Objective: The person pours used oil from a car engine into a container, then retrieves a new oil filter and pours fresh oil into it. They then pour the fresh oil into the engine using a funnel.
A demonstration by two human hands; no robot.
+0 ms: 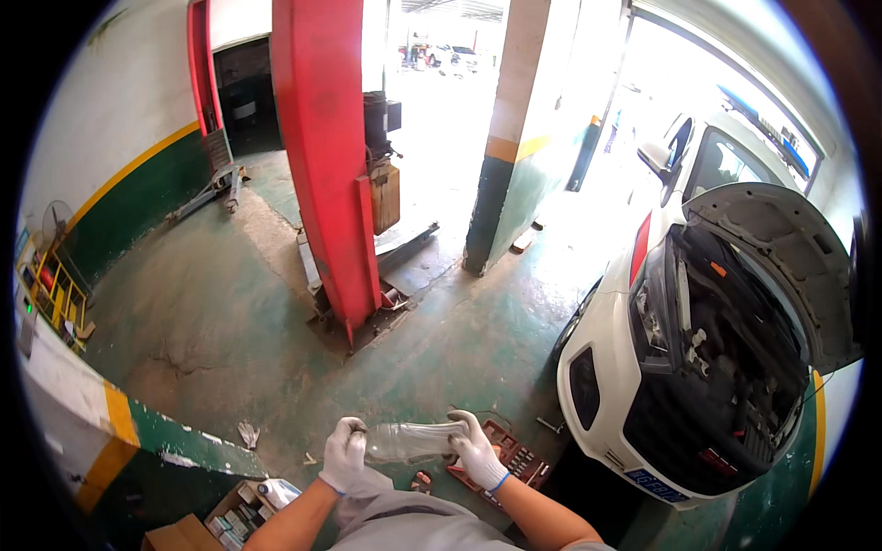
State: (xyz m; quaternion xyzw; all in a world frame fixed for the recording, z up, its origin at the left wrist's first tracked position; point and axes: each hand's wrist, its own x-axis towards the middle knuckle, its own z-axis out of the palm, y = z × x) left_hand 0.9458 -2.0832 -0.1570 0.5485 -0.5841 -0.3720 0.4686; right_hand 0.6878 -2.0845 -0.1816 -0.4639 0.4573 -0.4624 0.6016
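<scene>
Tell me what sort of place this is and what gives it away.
Most likely a car repair garage: a white car stands with its hood up, there is a red lift post, and a tool case lies open.

Daylight glare washes out far opening (436, 138); engine bay (726, 367) dark; fisheye bends edges, corners black.

head camera: worn on the person's head, looking down and ahead
left hand (344, 454) and right hand (478, 454): close to the camera, low down
red post (326, 174): farther off, past the hands
white car (602, 367): over on the right, seen from above
bright yard (443, 115): far off, at the top
view edge: round and dark, bending straight things
</scene>
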